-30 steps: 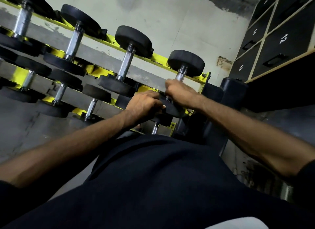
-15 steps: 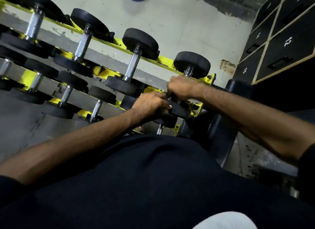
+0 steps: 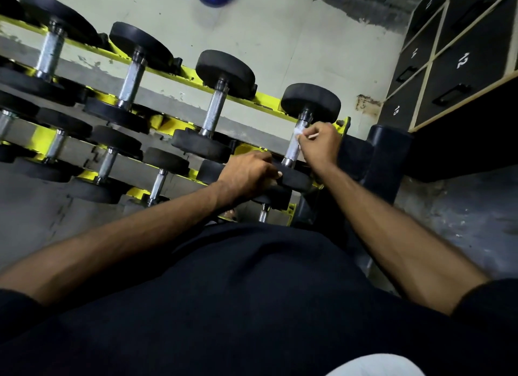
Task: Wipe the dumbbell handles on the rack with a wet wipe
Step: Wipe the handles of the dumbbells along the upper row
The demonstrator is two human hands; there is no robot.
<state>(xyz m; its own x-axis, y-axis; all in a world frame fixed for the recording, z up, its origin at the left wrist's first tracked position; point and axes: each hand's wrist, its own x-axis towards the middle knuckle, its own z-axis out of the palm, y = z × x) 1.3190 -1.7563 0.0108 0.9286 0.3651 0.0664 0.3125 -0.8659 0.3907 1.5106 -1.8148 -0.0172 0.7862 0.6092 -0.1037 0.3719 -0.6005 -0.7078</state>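
a: where's the wet wipe (image 3: 298, 131)?
b: pinched in the right hand (image 3: 319, 144), pressed against the steel handle (image 3: 293, 151) of the last dumbbell (image 3: 310, 102), at the right end of the top rail of the yellow rack (image 3: 266, 100).
a: and the left hand (image 3: 246, 175)?
b: curled over that dumbbell's near black head, gripping it. other dumbbells (image 3: 215, 115) sit further left along the rails; numbered dark lockers (image 3: 462, 67) stand off to the right.
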